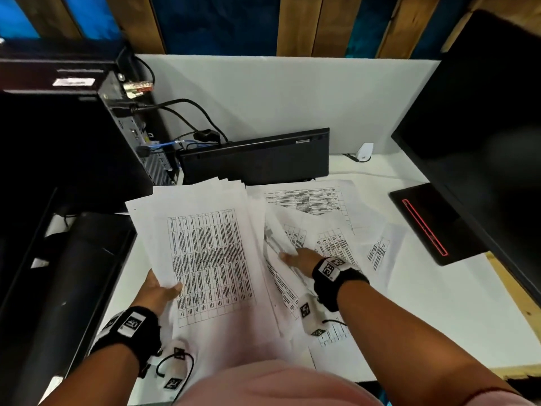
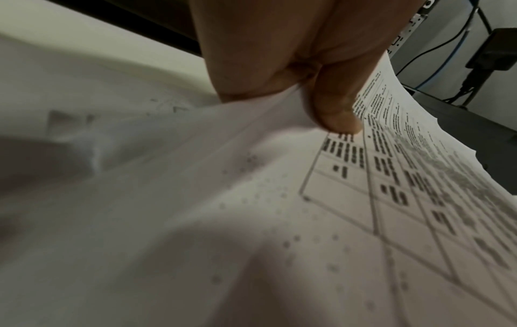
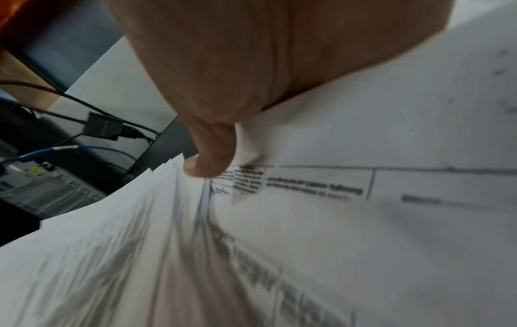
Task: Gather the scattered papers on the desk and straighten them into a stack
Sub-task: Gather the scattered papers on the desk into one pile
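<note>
- I am looking down at a white desk (image 1: 433, 312) covered with printed papers, most of them carrying tables of small black text.
- My left hand (image 1: 159, 291) holds a fanned bundle of papers (image 1: 205, 259) at its lower left edge. My thumb (image 2: 333, 110) lies on top of the printed sheet and pinches it; the other fingers are hidden under the bundle.
- The bundle is lifted and tilted, its far edges stepped and uneven, reaching up toward the keyboard (image 1: 254, 159).
- My right hand (image 1: 295, 257) reaches in under the right edge of that bundle, over loose sheets (image 1: 333, 244) lying flat on the desk. In the right wrist view the thumb (image 3: 212, 159) presses down on a sheet beside the stack's edges, and paper runs up against the palm. I cannot tell how the other fingers lie.
- More loose sheets spread out to the right and toward the back of the desk, overlapping at different angles. One sheet (image 1: 313, 200) lies just in front of the keyboard.
- The black keyboard is propped on its edge against a white partition (image 1: 292, 92) at the back.
- A black computer tower (image 1: 123, 127) stands at the left, with dark cables and a blue cable (image 1: 172, 143) plugged into its rear.
- A dark monitor (image 1: 483, 112) stands at the right, with its flat base (image 1: 424, 224), marked by a red line, resting on the desk.
- Both wrists wear black straps with small black-and-white coded tags.
</note>
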